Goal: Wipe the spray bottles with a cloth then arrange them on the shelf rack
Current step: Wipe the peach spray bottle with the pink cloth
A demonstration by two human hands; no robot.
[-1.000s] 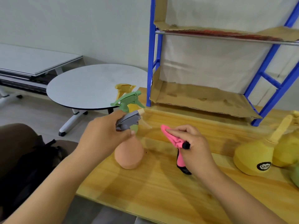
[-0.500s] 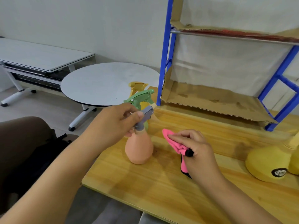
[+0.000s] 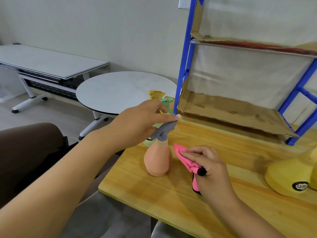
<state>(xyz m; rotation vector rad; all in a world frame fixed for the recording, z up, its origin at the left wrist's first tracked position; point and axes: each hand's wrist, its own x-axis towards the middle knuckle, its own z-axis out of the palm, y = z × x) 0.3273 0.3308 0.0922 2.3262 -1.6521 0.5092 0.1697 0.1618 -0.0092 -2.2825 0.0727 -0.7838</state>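
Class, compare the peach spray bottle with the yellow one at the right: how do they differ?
The peach spray bottle is slim; the yellow bottle is squat and wide. The left hand grips the peach one's grey trigger head; the yellow one stands untouched and carries a dark label. Both stand on the wooden table.

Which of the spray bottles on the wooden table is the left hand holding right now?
The peach bottle with the grey trigger head; the left hand grips that head. The green bottle behind it and the yellow bottle at right stand untouched.
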